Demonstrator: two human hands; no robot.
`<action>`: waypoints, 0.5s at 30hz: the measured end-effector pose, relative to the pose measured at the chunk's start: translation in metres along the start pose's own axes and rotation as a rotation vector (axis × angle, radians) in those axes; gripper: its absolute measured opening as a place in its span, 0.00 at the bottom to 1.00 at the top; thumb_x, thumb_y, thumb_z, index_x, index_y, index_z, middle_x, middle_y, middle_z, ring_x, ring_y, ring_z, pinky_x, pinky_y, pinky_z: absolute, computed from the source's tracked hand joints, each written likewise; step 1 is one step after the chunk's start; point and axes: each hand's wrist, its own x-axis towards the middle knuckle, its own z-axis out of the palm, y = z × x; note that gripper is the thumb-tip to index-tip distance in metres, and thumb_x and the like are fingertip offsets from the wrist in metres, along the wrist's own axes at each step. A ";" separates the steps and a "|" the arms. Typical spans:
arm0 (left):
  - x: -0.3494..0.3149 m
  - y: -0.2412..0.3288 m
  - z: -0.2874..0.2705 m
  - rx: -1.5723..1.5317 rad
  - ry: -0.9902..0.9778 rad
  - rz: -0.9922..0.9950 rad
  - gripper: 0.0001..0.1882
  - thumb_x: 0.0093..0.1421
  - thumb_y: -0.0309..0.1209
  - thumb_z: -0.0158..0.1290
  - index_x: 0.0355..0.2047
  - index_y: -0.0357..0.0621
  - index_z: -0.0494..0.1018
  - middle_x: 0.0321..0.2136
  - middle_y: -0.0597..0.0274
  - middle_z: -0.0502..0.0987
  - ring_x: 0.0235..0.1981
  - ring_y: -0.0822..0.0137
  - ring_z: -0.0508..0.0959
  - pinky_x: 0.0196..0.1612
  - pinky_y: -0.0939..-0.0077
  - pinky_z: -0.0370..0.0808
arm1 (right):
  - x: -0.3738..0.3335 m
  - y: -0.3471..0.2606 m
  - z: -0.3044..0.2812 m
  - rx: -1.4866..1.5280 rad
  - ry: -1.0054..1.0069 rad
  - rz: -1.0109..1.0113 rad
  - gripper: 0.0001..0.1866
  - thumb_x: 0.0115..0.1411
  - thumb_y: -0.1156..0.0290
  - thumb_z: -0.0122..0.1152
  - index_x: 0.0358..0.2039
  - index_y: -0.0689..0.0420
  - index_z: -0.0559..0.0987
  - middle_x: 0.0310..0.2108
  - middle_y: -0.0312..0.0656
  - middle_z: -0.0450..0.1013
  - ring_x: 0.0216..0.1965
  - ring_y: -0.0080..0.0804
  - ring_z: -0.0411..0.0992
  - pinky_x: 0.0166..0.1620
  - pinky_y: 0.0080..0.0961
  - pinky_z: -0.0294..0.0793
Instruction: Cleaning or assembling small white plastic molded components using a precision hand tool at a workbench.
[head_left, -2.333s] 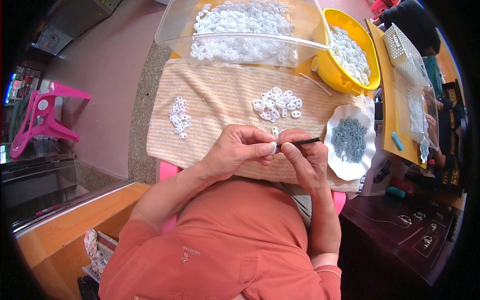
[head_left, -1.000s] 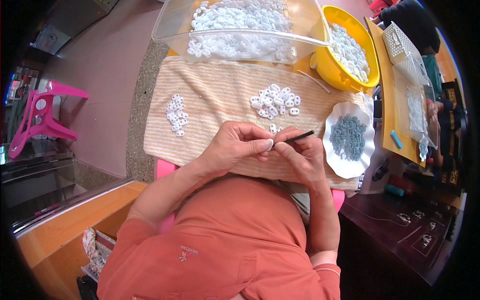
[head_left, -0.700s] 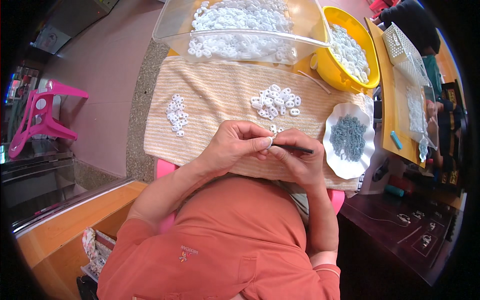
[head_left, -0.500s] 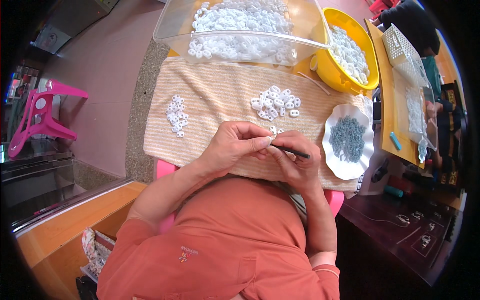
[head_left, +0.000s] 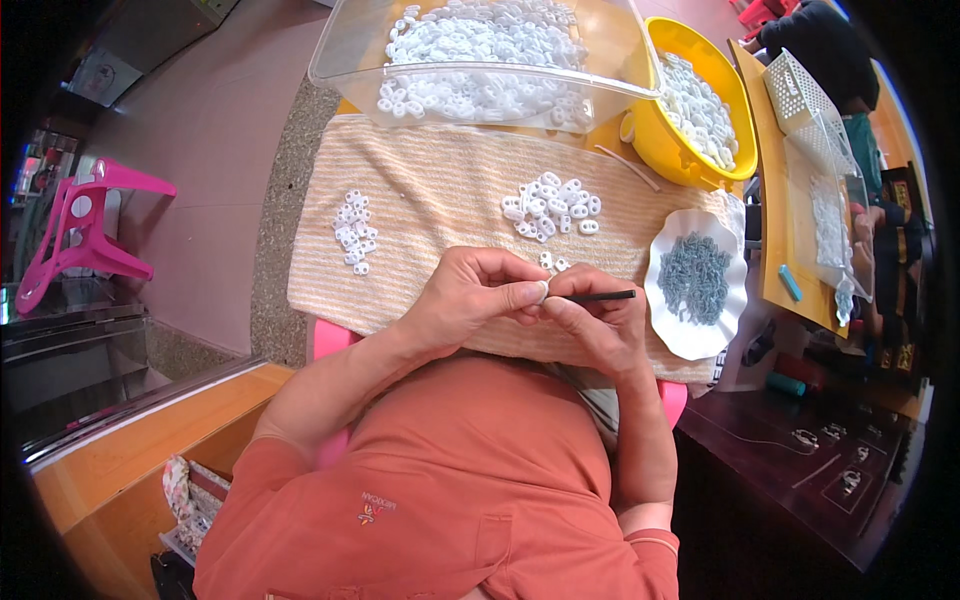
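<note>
Just above the striped cloth [head_left: 430, 180], my hands meet at the fingertips. My left hand [head_left: 475, 297] pinches a small white plastic piece [head_left: 543, 291], mostly covered by thumb and fingers. A thin black rod [head_left: 608, 295] lies in the closed fingers of my right hand [head_left: 605, 330], its free end pointing right. The rod's other end is hidden at the fingertips. Beyond my fingers lie a few white pieces [head_left: 546, 260]. Farther off is a heap of oval white two-holed pieces [head_left: 548, 207], with smaller white pieces [head_left: 354, 235] at left.
A white wavy-edged dish [head_left: 666, 335] of small grey pieces stands right of my right hand. At the back are a clear box [head_left: 350, 75] and a yellow basket [head_left: 655, 140], both holding white pieces. A pink stool [head_left: 115, 262] stands left; another person's arm [head_left: 880, 235] shows far right.
The black rod has swung from sloping down rightward to nearly level, and its free end has moved right. My right hand has turned slightly with it; my left hand has barely shifted.
</note>
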 end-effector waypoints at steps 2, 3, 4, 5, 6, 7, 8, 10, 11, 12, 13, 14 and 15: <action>0.000 0.000 0.000 -0.007 -0.001 -0.004 0.09 0.58 0.25 0.56 0.38 0.34 0.76 0.28 0.62 0.79 0.28 0.78 0.77 0.33 0.85 0.76 | -0.001 0.000 -0.001 0.047 -0.009 0.055 0.02 0.55 0.82 0.58 0.30 0.66 0.77 0.30 0.42 0.75 0.32 0.24 0.72 0.36 0.17 0.70; 0.000 0.000 0.001 -0.001 -0.009 -0.005 0.09 0.58 0.25 0.56 0.38 0.34 0.76 0.28 0.62 0.79 0.28 0.78 0.77 0.33 0.85 0.76 | -0.001 -0.001 -0.003 0.047 -0.009 0.056 0.02 0.55 0.82 0.58 0.30 0.66 0.77 0.30 0.42 0.75 0.32 0.24 0.72 0.36 0.17 0.70; 0.000 0.000 0.000 0.004 -0.017 -0.006 0.09 0.58 0.25 0.56 0.39 0.33 0.76 0.28 0.62 0.79 0.28 0.78 0.77 0.33 0.85 0.76 | 0.000 -0.005 -0.004 0.080 -0.034 0.099 0.03 0.55 0.79 0.59 0.30 0.65 0.77 0.30 0.39 0.75 0.32 0.22 0.72 0.37 0.17 0.70; 0.000 0.000 0.000 0.004 -0.016 -0.007 0.09 0.58 0.25 0.56 0.39 0.33 0.76 0.28 0.62 0.79 0.28 0.78 0.77 0.33 0.85 0.76 | 0.000 -0.007 -0.005 0.113 -0.060 0.141 0.04 0.55 0.77 0.59 0.31 0.63 0.76 0.30 0.37 0.75 0.33 0.19 0.71 0.38 0.16 0.70; -0.001 0.000 0.000 0.004 -0.021 -0.012 0.09 0.58 0.25 0.56 0.39 0.33 0.76 0.29 0.62 0.79 0.28 0.78 0.76 0.33 0.85 0.76 | 0.001 -0.008 -0.005 0.113 -0.060 0.142 0.04 0.55 0.77 0.59 0.31 0.63 0.76 0.30 0.37 0.75 0.33 0.19 0.71 0.38 0.16 0.70; -0.001 0.000 0.000 0.004 -0.027 -0.016 0.10 0.58 0.25 0.56 0.39 0.33 0.76 0.29 0.62 0.79 0.28 0.78 0.76 0.33 0.85 0.76 | 0.001 -0.009 -0.005 0.143 -0.060 0.155 0.04 0.56 0.78 0.59 0.30 0.65 0.76 0.30 0.40 0.75 0.32 0.22 0.72 0.37 0.17 0.71; -0.001 0.000 0.000 0.003 -0.027 -0.016 0.10 0.58 0.25 0.56 0.39 0.33 0.76 0.29 0.62 0.79 0.28 0.78 0.76 0.33 0.85 0.76 | 0.001 -0.009 -0.004 0.173 -0.060 0.168 0.04 0.56 0.79 0.60 0.30 0.66 0.76 0.31 0.42 0.75 0.32 0.24 0.72 0.36 0.17 0.71; -0.001 0.000 0.000 0.012 -0.036 -0.020 0.10 0.59 0.25 0.56 0.40 0.33 0.76 0.29 0.62 0.79 0.28 0.78 0.76 0.33 0.85 0.75 | 0.000 -0.009 -0.006 0.170 -0.057 0.199 0.03 0.56 0.79 0.60 0.30 0.66 0.76 0.30 0.42 0.75 0.32 0.24 0.72 0.36 0.18 0.71; -0.001 0.000 0.000 0.011 -0.036 -0.020 0.10 0.59 0.25 0.56 0.40 0.33 0.76 0.29 0.62 0.79 0.28 0.78 0.76 0.33 0.85 0.75 | 0.000 -0.008 -0.006 0.167 -0.053 0.228 0.03 0.56 0.79 0.59 0.30 0.66 0.76 0.30 0.42 0.75 0.32 0.24 0.72 0.37 0.18 0.71; -0.001 0.000 0.000 0.011 -0.042 -0.011 0.10 0.59 0.25 0.56 0.40 0.33 0.76 0.29 0.62 0.79 0.28 0.78 0.76 0.33 0.85 0.75 | 0.000 -0.006 -0.006 0.166 -0.053 0.229 0.03 0.56 0.79 0.59 0.30 0.66 0.76 0.30 0.42 0.75 0.32 0.24 0.72 0.37 0.18 0.71; 0.000 0.000 0.000 0.012 -0.048 -0.002 0.10 0.59 0.26 0.55 0.40 0.33 0.76 0.28 0.62 0.79 0.28 0.78 0.76 0.33 0.85 0.75 | 0.000 -0.003 -0.006 0.153 -0.041 0.213 0.03 0.56 0.80 0.59 0.30 0.66 0.76 0.30 0.43 0.75 0.32 0.24 0.73 0.37 0.19 0.72; 0.000 0.000 0.000 0.012 -0.048 -0.002 0.10 0.59 0.26 0.55 0.40 0.33 0.76 0.28 0.62 0.79 0.28 0.78 0.76 0.33 0.85 0.75 | 0.000 0.000 -0.006 0.140 -0.029 0.196 0.02 0.56 0.81 0.59 0.30 0.67 0.76 0.30 0.43 0.75 0.32 0.24 0.73 0.38 0.19 0.73; 0.000 0.001 0.000 0.025 -0.037 -0.006 0.10 0.59 0.26 0.55 0.39 0.33 0.76 0.29 0.62 0.79 0.28 0.78 0.76 0.33 0.85 0.75 | 0.000 0.000 -0.005 0.140 -0.029 0.197 0.02 0.56 0.81 0.59 0.30 0.67 0.76 0.30 0.43 0.75 0.32 0.24 0.73 0.38 0.19 0.73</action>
